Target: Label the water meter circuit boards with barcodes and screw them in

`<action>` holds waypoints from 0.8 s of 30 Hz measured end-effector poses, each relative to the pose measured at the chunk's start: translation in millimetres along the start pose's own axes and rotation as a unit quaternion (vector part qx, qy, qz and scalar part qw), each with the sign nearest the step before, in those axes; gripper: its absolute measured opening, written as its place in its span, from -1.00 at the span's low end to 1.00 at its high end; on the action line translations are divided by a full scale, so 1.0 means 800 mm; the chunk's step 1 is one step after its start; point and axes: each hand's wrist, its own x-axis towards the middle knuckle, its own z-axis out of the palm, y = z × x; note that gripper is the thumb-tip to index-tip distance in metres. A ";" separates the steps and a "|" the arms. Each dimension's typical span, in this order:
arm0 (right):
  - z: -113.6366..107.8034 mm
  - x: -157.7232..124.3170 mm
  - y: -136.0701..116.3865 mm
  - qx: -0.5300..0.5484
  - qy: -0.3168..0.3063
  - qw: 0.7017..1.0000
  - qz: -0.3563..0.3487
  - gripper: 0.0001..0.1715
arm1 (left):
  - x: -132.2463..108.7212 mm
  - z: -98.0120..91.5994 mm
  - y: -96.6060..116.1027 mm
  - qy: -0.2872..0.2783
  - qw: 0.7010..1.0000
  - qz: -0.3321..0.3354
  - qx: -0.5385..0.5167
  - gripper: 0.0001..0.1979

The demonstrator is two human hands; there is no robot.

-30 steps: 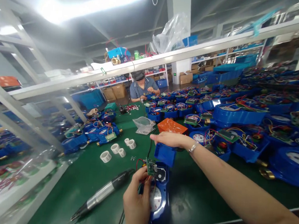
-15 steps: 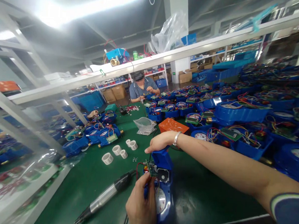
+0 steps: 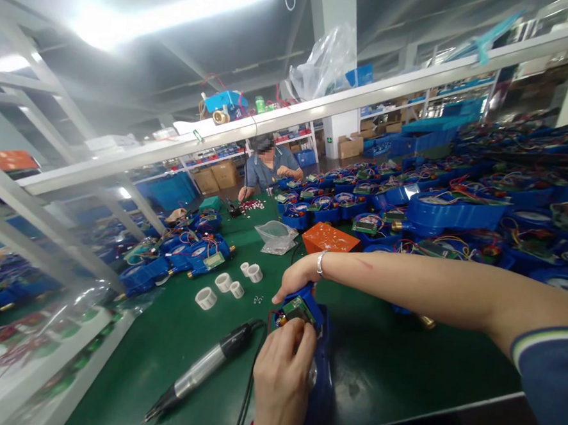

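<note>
Green surface [image 3: 170, 346]: a long work mat running away from the viewer, loaded along its right side and far end.

Blue meter housings [image 3: 457, 213]: many open blue shells massed on the right, each holding a green board and a tangle of red, yellow and blue wires; a smaller cluster [image 3: 185, 258] of the same lies at the left, dial faces up.

Overhead shelf [image 3: 289, 120]: a pale rail across the room, carrying a clear plastic bag [image 3: 325, 61] and a blue unit with a brass fitting [image 3: 221, 103].

Co-worker [image 3: 267, 166]: a person in a blue shirt seated at the far end, hands at the meters there.

Orange box [image 3: 329, 238]: closed lid, contents not visible, just beyond the right wrist.

Electric screwdriver [image 3: 202, 368]: black and silver, lying flat on the mat at the left of the hands, cable trailing toward the viewer.

Blue meter [image 3: 322, 381]: the unit in hand, lying at the near edge of the mat, its open top holding a small green circuit board [image 3: 298, 309] and red wires.

Right hand [image 3: 297, 277]: closed over the upper blue part of the meter, bracelet at the wrist.

Left hand [image 3: 281, 372]: fingers pinched on the circuit board, palm covering the dial.

Clear bag [image 3: 275, 236]: crumpled, contents too faint to tell.

White rings [image 3: 222, 282]: five short plastic collars standing loose, near small screws [image 3: 258, 299].
</note>
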 end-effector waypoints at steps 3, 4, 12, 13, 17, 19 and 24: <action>0.000 0.004 0.007 0.012 0.011 1.000 -0.002 -0.43 | 0.004 -0.002 0.001 -0.001 1.000 0.003 -0.006 -0.78; 0.000 0.005 0.009 0.013 0.015 1.000 -0.002 -0.43 | 0.005 -0.002 0.001 0.002 1.000 0.009 -0.012 -0.80; 0.001 0.009 0.023 0.031 0.048 0.998 -0.020 -0.47 | 0.010 -0.010 0.002 0.032 0.997 0.061 -0.047 -0.80; 0.001 0.009 0.024 0.034 0.052 0.998 -0.023 -0.47 | 0.011 -0.010 0.002 0.031 0.996 0.067 -0.047 -0.80; 0.005 0.005 0.022 0.056 0.068 0.995 -0.041 -0.47 | 0.012 -0.011 -0.001 0.014 0.994 0.094 -0.046 -0.80; 0.009 0.001 0.020 0.080 0.080 0.992 -0.056 -0.47 | 0.011 -0.009 -0.002 -0.001 0.995 0.083 -0.060 -0.81; 0.007 -0.012 0.025 0.235 0.130 0.955 -0.127 -0.61 | 0.006 0.000 -0.004 -0.020 0.987 -0.062 -0.150 -0.76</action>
